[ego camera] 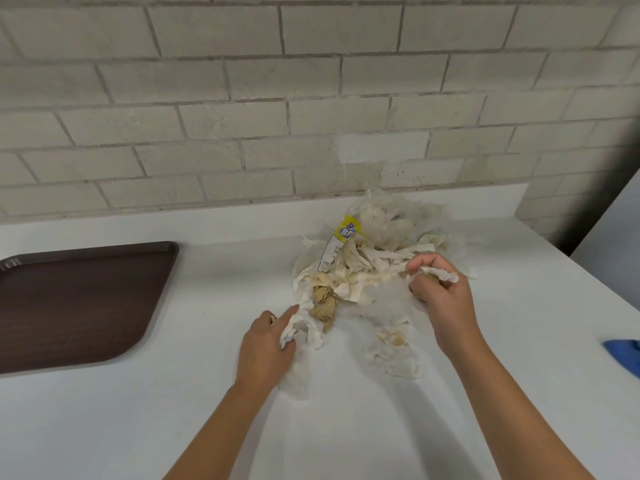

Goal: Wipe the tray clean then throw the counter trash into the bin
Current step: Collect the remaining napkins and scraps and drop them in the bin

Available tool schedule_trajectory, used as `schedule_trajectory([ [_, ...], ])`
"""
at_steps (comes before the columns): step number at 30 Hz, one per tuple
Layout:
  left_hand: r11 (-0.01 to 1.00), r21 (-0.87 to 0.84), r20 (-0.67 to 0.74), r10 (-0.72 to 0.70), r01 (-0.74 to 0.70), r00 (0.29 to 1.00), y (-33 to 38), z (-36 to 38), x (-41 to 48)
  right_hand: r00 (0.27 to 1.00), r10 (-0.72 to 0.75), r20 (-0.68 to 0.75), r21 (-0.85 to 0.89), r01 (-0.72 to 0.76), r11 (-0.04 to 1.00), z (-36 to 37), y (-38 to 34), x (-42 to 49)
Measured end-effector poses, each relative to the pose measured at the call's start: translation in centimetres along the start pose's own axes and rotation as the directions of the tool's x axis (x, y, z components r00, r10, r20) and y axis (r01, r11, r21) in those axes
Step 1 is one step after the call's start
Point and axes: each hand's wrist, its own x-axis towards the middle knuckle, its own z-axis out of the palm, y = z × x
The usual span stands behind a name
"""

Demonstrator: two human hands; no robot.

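A heap of trash (367, 271) lies on the white counter (138, 410): crumpled white paper towels, brown wads, clear plastic wrap and a yellow-and-blue label. My left hand (263, 348) grips a strip of white paper towel at the heap's near left edge. At the heap's right side, my right hand (440, 299) is curled round a bunch of paper towel and plastic. A dark brown tray (69, 303) lies flat at the left, apart from the heap, with nothing on it.
A blue cloth (623, 355) shows at the right edge of the counter. A light brick wall (277, 98) stands behind the counter. The counter's right corner ends near a dark gap at the far right.
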Motion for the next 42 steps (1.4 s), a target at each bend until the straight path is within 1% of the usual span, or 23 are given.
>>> schedule_trajectory([
  [2, 0.997, 0.07, 0.033, 0.014, -0.017, 0.999, -0.1, 0.0, 0.1, 0.998, 0.063, 0.013, -0.181, -0.059, 0.982, -0.2, 2.2, -0.8],
  [4, 0.994, 0.113, 0.037, 0.009, -0.014, 0.999, 0.0, 0.0, 0.1, 0.989, 0.142, 0.042, -0.444, -0.109, 0.889, -0.1, 4.9, -1.8],
  [5, 0.992, 0.125, 0.025, 0.026, -0.029, 0.999, 0.1, 0.1, 0.1, 0.983, 0.175, 0.057, -0.595, -0.107, 0.796, 0.1, 6.1, -2.4],
  [7, 0.989, 0.136, -0.026, 0.062, -0.058, 0.998, 0.3, 0.2, 0.0, 0.971, 0.223, 0.088, -0.846, -0.045, 0.532, 0.3, 8.6, -2.9],
  [9, 0.99, 0.129, -0.051, 0.068, -0.061, 0.996, 0.7, 0.2, -0.1, 0.97, 0.221, 0.104, -0.955, 0.035, 0.294, 0.5, 10.4, -3.2],
  [10, 0.989, 0.135, -0.054, 0.07, -0.062, 0.996, 0.9, 0.2, -0.3, 0.976, 0.188, 0.111, -0.969, 0.065, 0.236, 0.6, 11.2, -3.3],
  [11, 0.986, 0.151, -0.048, 0.07, -0.062, 0.996, 0.9, 0.3, -0.4, 0.983, 0.126, 0.133, -0.97, 0.104, 0.218, 0.5, 11.8, -3.4],
  [13, 0.979, 0.194, -0.04, 0.07, -0.061, 0.997, 1.0, 0.4, -0.5, 0.984, -0.036, 0.176, -0.953, 0.179, 0.245, 0.1, 12.9, -3.4],
  [15, 0.978, 0.199, -0.067, 0.072, -0.058, 0.995, 1.1, 0.6, -0.4, 0.982, -0.07, 0.178, -0.928, 0.191, 0.319, 0.0, 13.2, -3.3],
  [17, 0.978, 0.196, -0.099, 0.092, -0.071, 0.991, 1.2, 0.8, -0.4, 0.979, -0.071, 0.19, -0.901, 0.202, 0.383, 0.0, 13.1, -3.2],
  [19, 0.974, 0.208, -0.12, 0.122, -0.095, 0.985, 1.3, 1.0, -0.4, 0.969, -0.083, 0.233, -0.875, 0.246, 0.416, 0.0, 12.8, -3.4],
  [20, 0.974, 0.204, -0.109, 0.121, -0.096, 0.987, 1.3, 1.0, -0.5, 0.97, -0.082, 0.228, -0.856, 0.24, 0.459, 0.0, 12.5, -3.5],
  [21, 0.977, 0.193, -0.092, 0.111, -0.092, 0.99, 1.3, 0.9, -0.5, 0.979, -0.08, 0.185, -0.828, 0.199, 0.524, -0.1, 12.2, -3.6],
  [23, 0.988, 0.131, -0.061, 0.085, -0.076, 0.995, 1.5, 0.6, -0.6, 0.998, -0.017, 0.067, -0.727, 0.06, 0.684, -0.5, 11.2, -3.6],
  [24, 0.997, 0.066, -0.056, 0.04, -0.037, 0.998, 1.8, 0.4, -0.8, 0.999, -0.007, 0.034, -0.662, 0.027, 0.749, -0.8, 10.6, -3.7],
  [25, 0.999, -0.026, -0.067, -0.041, 0.04, 0.997, 2.2, 0.1, -0.9, 1.0, -0.01, 0.01, -0.594, 0.014, 0.804, -1.1, 10.0, -3.7],
  [27, 0.95, -0.21, -0.07, -0.251, 0.232, 0.965, 3.5, -0.4, -0.9, 0.999, -0.011, -0.034, -0.449, -0.006, 0.894, -2.0, 8.2, -4.1],
  [28, 0.913, -0.288, -0.057, -0.318, 0.289, 0.947, 4.3, -0.7, -1.0, 0.999, 0.0, -0.054, -0.384, -0.021, 0.923, -2.5, 7.2, -4.2],
  [30, 0.844, -0.426, -0.044, -0.378, 0.325, 0.925, 6.3, -1.6, -1.0, 0.996, 0.016, -0.084, -0.279, -0.039, 0.959, -3.8, 5.6, -4.7],
  [33, 0.779, -0.526, 0.003, -0.4, 0.341, 0.917, 10.4, -2.8, -0.9, 0.993, -0.001, -0.115, -0.158, -0.017, 0.987, -6.5, 3.3, -5.8],
  [35, 0.752, -0.572, 0.063, -0.358, 0.327, 0.932, 14.0, -2.9, -1.4, 0.99, -0.014, -0.138, -0.113, -0.001, 0.994, -9.1, 2.0, -6.8],
  [39, 0.699, -0.656, 0.167, -0.232, 0.284, 0.958, 22.4, -1.6, -4.9, 0.989, -0.013, -0.145, -0.097, -0.001, 0.995, -15.9, 0.0, -9.7],
  [42, 0.658, -0.7, 0.236, -0.153, 0.277, 0.96, 28.7, 0.5, -8.8, 0.997, 0.012, -0.081, -0.14, -0.023, 0.99, -21.5, -0.6, -12.9],
])
